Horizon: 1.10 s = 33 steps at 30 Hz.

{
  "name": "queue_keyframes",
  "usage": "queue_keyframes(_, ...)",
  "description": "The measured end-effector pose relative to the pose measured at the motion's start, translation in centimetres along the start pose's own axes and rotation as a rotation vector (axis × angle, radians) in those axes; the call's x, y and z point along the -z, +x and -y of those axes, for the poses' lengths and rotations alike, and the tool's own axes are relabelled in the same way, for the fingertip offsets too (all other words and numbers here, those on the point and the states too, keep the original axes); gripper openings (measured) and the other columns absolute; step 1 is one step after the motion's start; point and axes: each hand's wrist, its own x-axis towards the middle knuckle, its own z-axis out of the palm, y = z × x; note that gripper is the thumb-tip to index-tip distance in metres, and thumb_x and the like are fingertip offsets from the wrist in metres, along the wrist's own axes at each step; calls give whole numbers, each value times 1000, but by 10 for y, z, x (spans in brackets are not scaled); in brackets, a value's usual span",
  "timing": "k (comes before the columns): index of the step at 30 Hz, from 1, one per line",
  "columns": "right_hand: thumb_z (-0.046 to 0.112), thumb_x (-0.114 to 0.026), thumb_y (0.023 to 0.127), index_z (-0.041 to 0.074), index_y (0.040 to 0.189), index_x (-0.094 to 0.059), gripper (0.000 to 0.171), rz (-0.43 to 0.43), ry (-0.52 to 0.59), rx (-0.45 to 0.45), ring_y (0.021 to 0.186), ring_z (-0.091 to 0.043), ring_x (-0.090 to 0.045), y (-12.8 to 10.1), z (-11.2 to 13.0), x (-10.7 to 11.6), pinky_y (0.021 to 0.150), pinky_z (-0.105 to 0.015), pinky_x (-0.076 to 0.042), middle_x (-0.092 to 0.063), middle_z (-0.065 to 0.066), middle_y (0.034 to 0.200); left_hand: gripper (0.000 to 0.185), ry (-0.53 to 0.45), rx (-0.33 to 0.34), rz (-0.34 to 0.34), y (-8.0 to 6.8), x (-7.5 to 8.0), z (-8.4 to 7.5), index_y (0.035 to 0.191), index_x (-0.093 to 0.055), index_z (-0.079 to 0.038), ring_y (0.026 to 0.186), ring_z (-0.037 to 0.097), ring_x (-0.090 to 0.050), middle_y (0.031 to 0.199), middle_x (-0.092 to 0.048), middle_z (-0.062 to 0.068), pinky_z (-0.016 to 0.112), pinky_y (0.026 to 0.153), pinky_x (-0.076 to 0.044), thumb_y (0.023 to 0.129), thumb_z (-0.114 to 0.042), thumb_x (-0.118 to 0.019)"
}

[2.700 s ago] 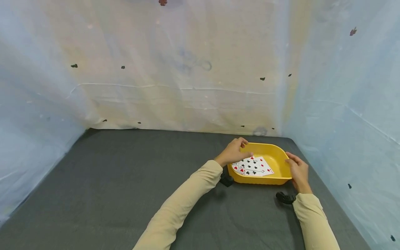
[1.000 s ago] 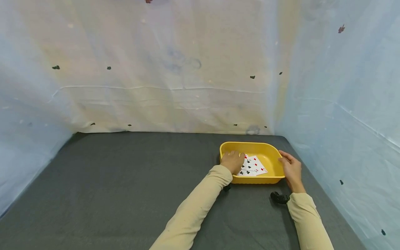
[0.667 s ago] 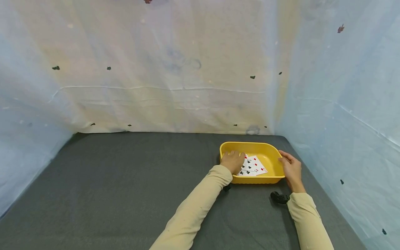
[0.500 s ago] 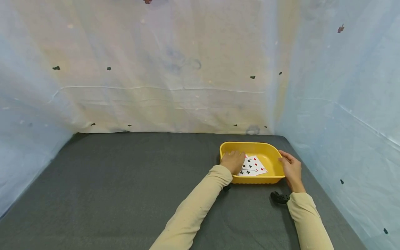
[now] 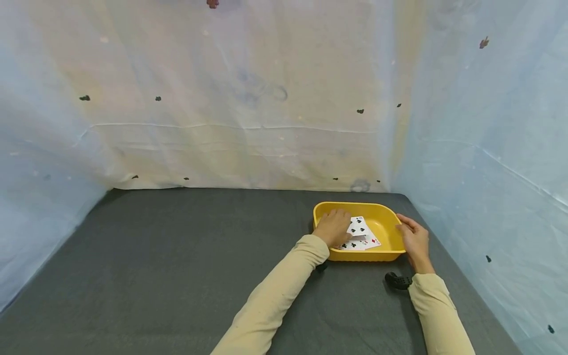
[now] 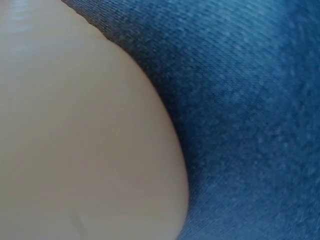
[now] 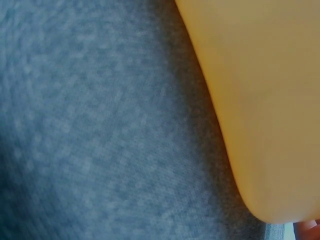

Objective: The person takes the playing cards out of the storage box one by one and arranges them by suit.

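Note:
A yellow plastic tray (image 5: pixel 385 217) sits on the grey table at the far right, with several playing cards (image 5: pixel 369 241) face up in it. My left hand (image 5: pixel 334 228) reaches into the tray's left side and pinches a clubs card (image 5: pixel 357 226), whose far edge is tilted up off the others. My right hand (image 5: pixel 411 237) grips the tray's right rim, thumb on top. The left wrist view shows only the tray's outer wall (image 6: pixel 75 125) against the cloth. In the right wrist view the tray's wall (image 7: pixel 260 100) fills the right side.
Grey cloth (image 5: pixel 199 256) covers the table. Pale sheeted walls (image 5: pixel 466 162) close it in at the back and on both sides, the right one just beyond the tray. Black wrist cameras (image 5: pixel 398 281) hang under my sleeves.
The tray was set down earlier and has stayed still. In the last half second my left hand has lifted the top clubs card off the spread; my right hand has not moved.

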Motion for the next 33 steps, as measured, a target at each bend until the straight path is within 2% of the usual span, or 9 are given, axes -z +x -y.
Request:
queue_keyframes(6, 16, -50, 101, 3, 138, -54, 39, -9, -9, -3, 98, -16, -59, 1, 0, 1, 72, -15, -49, -54, -20, 134, 48, 17, -16, -48, 1, 8, -1, 126, -57, -15, 108, 16, -50, 121, -54, 0, 33, 92, -43, 92, -49, -61)
queue_keyframes(10, 17, -48, 101, 4, 139, -53, 40, -9, -16, -16, 101, -19, -58, 2, 0, 2, 72, -14, -49, -54, -19, 135, 50, 57, -26, -61, 2, 13, -2, 127, -57, -16, 110, 16, -50, 124, -53, 1, 33, 92, -43, 92, -51, -60)
queue_keyframes(15, 18, -48, 101, 4, 139, -53, 40, -8, -28, -5, 94, -11, -58, 3, -1, 3, 70, -13, -49, -54, -19, 135, 50, 105, -35, -84, 2, 17, -1, 127, -58, -16, 111, 17, -49, 125, -53, 1, 34, 91, -44, 91, -51, -61)
queue_keyframes(19, 19, -48, 101, 4, 138, -53, 41, -8, -41, 9, 88, -2, -57, 4, -2, 1, 69, -13, -48, -54, -20, 135, 48, 128, -40, -102, 1, 20, 0, 122, -60, -17, 104, 16, -49, 119, -53, 0, 33, 86, -45, 91, -53, -60)
queue_keyframes(22, 19, -48, 101, 4, 139, -53, 41, -2, -38, 17, 85, 2, -56, 4, -2, 1, 69, -13, -49, -53, -20, 135, 50, 112, -33, -112, -1, 23, 2, 122, -60, -16, 102, 16, -49, 117, -53, 0, 32, 86, -45, 90, -54, -60)
queue_keyframes(27, 19, -48, 101, 4, 139, -52, 41, 3, -39, 27, 83, 3, -54, 7, -1, 0, 68, -13, -48, -53, -21, 135, 49, 72, -26, -137, -3, 28, 7, 117, -62, -13, 92, 15, -47, 110, -53, 1, 27, 78, -44, 90, -53, -62)
queue_keyframes(33, 20, -48, 102, 5, 139, -52, 41, -4, -48, 2, 92, -7, -57, 10, -2, -1, 68, -11, -47, -53, -19, 136, 50, 72, -37, -186, -6, 33, 11, 115, -64, -12, 85, 15, -48, 104, -55, 2, 26, 73, -44, 89, -55, -61)
